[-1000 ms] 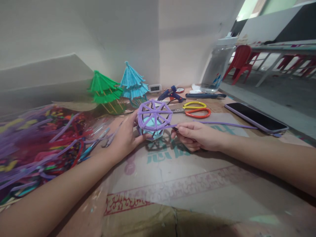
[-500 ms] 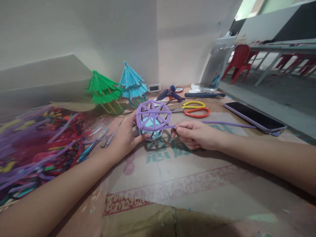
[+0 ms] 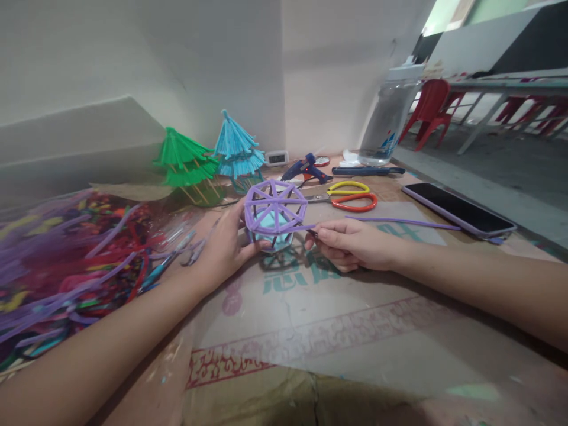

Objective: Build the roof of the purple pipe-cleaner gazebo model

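A purple wheel-topped frame of pipe cleaners (image 3: pixel 276 202), with dark uprights and a light blue piece inside, stands on the cardboard. My left hand (image 3: pixel 231 239) is closed around its left side, thumb low at the front. At its right edge a short purple pipe cleaner end (image 3: pixel 305 228) sticks out, and my right hand (image 3: pixel 344 241) pinches its tip between thumb and forefinger. Behind that hand, a loose purple pipe cleaner (image 3: pixel 402 221) lies towards the phone. Scissors (image 3: pixel 350 196) with yellow and red handles lie just behind the frame.
Green (image 3: pixel 184 157) and blue (image 3: pixel 236 145) umbrella-like models stand at the back. Nearby lie a glue gun (image 3: pixel 307 167), a dark blue knife (image 3: pixel 368 171) and a phone (image 3: pixel 459 208). A bottle (image 3: pixel 386 118) stands at back right. Pipe cleaners (image 3: pixel 80 260) are heaped on the left.
My right hand has shifted very slightly, and more of the loose pipe cleaner's left end shows behind it. The frame and my left hand have barely moved.
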Motion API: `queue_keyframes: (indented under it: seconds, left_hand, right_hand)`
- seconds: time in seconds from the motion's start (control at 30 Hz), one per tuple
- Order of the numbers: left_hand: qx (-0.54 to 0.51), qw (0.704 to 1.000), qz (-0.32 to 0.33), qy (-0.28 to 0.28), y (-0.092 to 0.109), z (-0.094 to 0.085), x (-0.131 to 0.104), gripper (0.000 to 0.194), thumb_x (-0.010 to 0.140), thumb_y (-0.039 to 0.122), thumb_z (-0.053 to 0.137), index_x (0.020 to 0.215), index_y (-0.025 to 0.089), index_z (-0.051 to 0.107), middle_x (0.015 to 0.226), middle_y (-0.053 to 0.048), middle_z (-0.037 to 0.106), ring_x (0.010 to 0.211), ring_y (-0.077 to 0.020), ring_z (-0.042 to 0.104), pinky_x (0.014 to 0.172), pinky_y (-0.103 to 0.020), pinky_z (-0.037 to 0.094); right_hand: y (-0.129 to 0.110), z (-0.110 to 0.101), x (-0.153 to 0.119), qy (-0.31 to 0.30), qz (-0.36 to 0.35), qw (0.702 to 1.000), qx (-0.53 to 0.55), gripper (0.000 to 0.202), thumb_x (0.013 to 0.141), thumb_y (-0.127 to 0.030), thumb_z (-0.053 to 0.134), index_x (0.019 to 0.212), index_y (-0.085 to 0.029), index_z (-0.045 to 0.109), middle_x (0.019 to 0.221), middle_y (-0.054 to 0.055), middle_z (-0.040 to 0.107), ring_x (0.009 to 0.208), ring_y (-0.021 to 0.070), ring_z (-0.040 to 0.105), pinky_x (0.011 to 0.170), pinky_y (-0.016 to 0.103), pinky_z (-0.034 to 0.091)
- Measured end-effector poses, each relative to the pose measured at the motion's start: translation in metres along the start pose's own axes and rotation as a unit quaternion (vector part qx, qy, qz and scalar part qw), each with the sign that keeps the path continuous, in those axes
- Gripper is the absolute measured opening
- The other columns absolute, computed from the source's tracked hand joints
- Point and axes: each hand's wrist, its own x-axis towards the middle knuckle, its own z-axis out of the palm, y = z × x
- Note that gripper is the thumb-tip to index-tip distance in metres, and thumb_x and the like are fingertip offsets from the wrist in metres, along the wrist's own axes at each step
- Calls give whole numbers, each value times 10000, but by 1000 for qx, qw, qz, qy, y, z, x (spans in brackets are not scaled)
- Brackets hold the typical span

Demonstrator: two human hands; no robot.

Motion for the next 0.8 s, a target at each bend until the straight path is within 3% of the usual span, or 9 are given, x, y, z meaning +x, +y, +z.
queue_keyframes:
  seconds: [0.5, 0.8]
  left_hand:
    - [32, 999, 14, 18, -7, 3, -3, 556, 824, 382, 821, 1281, 190, 569, 1053, -68, 682, 986, -244, 663, 877, -373, 550]
    - [32, 999, 12, 15, -8, 3, -3, 593, 821, 338, 815, 1332, 187, 553, 1048, -76, 688, 1018, -265, 670, 904, -407, 556]
  right_hand:
    - [-1, 3, 1, 27, 17, 999, 11, 340, 957, -509, 664, 926, -173, 621, 549, -128, 297, 417, 40, 158, 354, 159, 182]
    - [-8, 6, -2, 32, 51, 991, -119, 412, 937, -549, 674, 1032, -152, 622, 535, -124, 372, 392, 42, 267, 358, 172, 233]
